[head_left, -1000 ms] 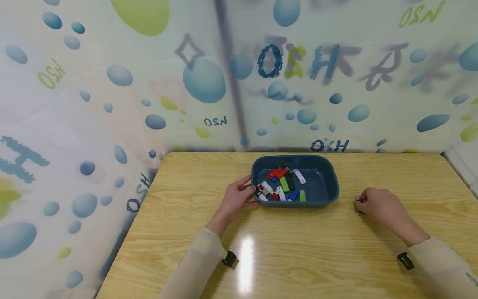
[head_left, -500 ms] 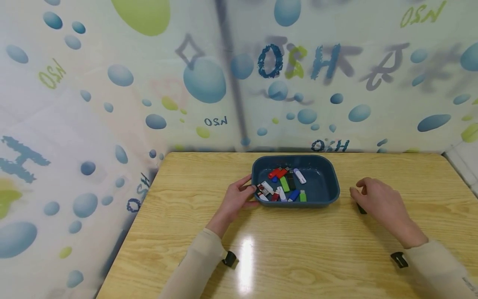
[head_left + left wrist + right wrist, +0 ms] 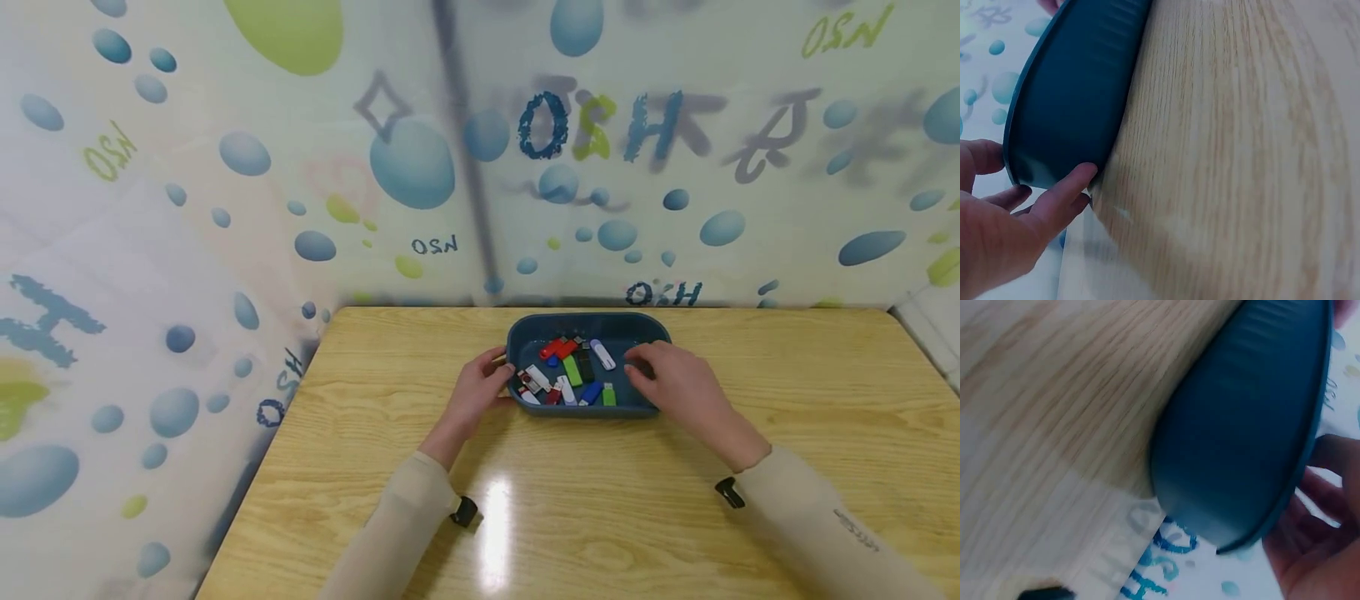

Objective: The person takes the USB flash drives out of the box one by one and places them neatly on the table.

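A dark blue plastic bin (image 3: 585,412) stands on the table with several USB flash drives inside, among them a light green one (image 3: 573,371), a black one (image 3: 587,365) and a white one (image 3: 602,355). My left hand (image 3: 476,392) holds the bin's left end, thumb and fingers around its corner. Over the bin's right end is my right hand (image 3: 686,387), fingers loosely bent, with nothing visible between them. A dark object (image 3: 1046,594) shows partly at the bottom edge of the right wrist view; its kind is unclear.
The bin sits near the back of the wooden table (image 3: 600,508), close to a printed curtain-like backdrop (image 3: 645,208). Bare wood lies in front of the bin.
My right hand pinched a black USB flash drive on the table, let go of it, then moved left over the bin. The left hand stays at the bin's left end.
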Motion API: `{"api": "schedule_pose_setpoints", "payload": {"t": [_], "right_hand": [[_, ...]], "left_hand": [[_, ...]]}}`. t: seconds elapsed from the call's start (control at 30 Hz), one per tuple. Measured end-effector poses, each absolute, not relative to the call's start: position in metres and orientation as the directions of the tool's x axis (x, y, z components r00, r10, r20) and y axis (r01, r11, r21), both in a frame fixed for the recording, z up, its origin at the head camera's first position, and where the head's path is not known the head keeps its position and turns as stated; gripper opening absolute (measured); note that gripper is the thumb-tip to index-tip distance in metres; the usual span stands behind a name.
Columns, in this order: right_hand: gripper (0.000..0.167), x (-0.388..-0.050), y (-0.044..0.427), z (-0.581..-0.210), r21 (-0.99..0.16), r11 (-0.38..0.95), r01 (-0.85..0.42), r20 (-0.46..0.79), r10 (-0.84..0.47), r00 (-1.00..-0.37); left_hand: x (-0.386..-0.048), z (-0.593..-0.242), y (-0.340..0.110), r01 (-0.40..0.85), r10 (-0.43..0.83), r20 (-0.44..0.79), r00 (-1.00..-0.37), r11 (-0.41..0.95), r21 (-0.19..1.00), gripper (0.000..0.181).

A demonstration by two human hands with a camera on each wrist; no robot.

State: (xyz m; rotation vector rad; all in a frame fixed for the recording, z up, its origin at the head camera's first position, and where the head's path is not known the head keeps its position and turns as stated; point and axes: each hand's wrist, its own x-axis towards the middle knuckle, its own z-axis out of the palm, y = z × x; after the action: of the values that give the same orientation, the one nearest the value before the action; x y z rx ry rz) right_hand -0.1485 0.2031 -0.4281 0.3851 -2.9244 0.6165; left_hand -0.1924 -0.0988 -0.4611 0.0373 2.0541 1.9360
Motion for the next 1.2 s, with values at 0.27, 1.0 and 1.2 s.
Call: {"api": "schedule_pose_setpoints", "payload": {"t": [0.27, 1.0, 1.2], "right_hand": [[0.033, -0.167, 0.187, -0.433, -0.380, 0.903, -0.198, -0.055, -0.236, -0.970], [0.027, -0.189, 0.173, -0.437, -0.371, 0.922, -0.110, -0.316, -0.236, -0.919], [0.022, -0.189, 0.171, -0.435, -0.362, 0.924, -0.120, -0.326, -0.246, -0.913]], "left_hand": [[-0.195, -0.461, -0.099, -0.221, 0.234, -0.236, -0.943, 0.092, 0.971, 0.050], [-0.195, -0.465, -0.101, -0.235, 0.247, -0.244, -0.938, 0.069, 0.970, 0.051], [-0.195, -0.465, -0.101, -0.240, 0.245, -0.248, -0.937, 0.063, 0.969, 0.051]]}}
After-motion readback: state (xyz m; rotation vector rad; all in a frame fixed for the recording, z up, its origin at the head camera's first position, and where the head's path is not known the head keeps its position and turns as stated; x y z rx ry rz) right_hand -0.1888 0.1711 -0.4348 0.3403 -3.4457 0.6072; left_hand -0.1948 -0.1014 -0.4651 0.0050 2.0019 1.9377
